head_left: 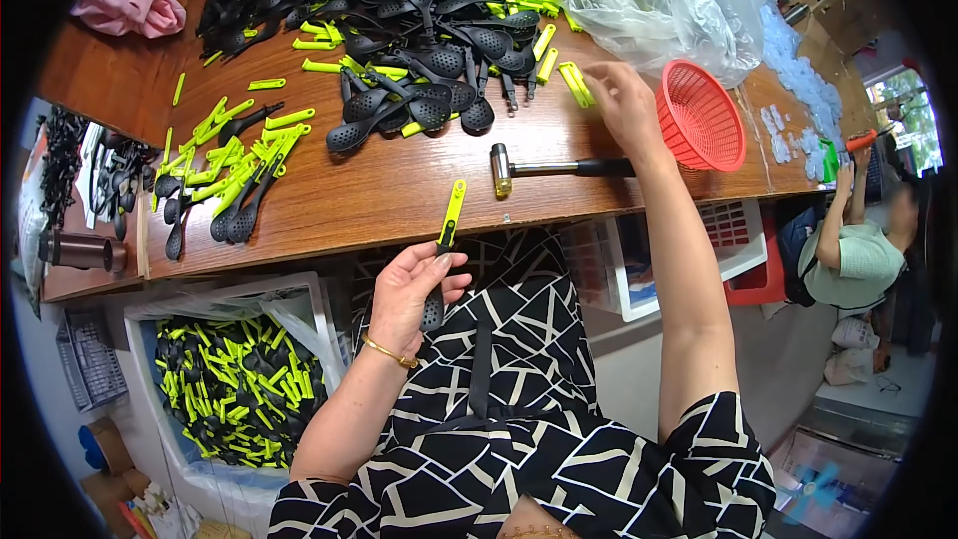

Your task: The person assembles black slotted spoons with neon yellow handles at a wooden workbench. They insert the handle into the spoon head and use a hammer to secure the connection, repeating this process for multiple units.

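The room is a workplace, where a broad table [389, 200] of brown, shiny wood lies in front of the person. On it rests a hammer [554, 169] with a metal head and a black handle, and from this hammer I give the places.

Beyond it spreads a large heap of black spoons [439, 65], of smooth plastic, with round holes in their bowls. Far to its right, another person [860, 265] in a pale green top is seen. Below and left of it, under the table's edge, a white bin [321, 309] is full of spoons with yellow-green handles. Beyond it and to the right is a crumpled, transparent plastic bag [669, 5]. Just right of it stands a red basket [704, 120], round and with a net-like wall. Well to its left lies a loose group of spoons and bright handles [225, 175].

Nearer to the person than the hammer, the left hand [407, 289] is closed around one spoon [455, 208], whose yellow-green handle points up. Beyond the hammer's handle, the right hand [621, 105] has bent fingers, close beside some flat yellow-green pieces [576, 86]; I cannot tell whether it grips or touches them.
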Motion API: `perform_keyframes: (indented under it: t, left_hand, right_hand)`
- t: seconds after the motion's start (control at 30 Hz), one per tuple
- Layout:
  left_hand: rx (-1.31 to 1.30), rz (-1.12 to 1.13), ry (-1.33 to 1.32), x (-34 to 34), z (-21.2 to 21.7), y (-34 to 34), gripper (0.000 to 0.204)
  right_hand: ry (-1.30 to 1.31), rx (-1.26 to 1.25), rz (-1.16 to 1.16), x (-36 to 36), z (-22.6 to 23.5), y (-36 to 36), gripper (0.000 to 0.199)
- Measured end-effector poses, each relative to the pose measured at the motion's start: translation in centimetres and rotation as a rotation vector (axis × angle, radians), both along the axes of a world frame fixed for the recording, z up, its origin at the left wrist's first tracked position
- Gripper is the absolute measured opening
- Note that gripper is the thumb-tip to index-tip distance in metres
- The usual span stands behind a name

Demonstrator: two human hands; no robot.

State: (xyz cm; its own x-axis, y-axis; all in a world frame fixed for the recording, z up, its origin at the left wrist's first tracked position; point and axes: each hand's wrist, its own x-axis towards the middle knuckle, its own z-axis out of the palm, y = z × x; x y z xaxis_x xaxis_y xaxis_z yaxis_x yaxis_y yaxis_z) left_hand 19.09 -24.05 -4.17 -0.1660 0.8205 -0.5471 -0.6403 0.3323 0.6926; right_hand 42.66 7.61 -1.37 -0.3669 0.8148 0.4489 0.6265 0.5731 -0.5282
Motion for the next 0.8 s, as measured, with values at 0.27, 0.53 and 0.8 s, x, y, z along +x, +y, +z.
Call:
perform_keyframes:
  t: [0.27, 0.53, 0.8]
  left_hand:
    - [0.041, 0.028, -0.003, 0.3, 0.1, -0.2, 0.027]
    - [0.068, 0.030, -0.039, 0.3, -1.1, -0.3, 0.027]
    - [0.209, -0.069, 0.145, 0.6, 0.1, -0.8, 0.033]
  right_hand:
    - [-0.607, -0.163, -0.177, -1.6, 1.2, 4.6, 0.032]
    - [0.259, -0.447, 0.206, -2.6, 3.4, -4.2, 0.024]
    - [0.301, -0.796, 0.622, -7.4, 3.5, -16.6, 0.026]
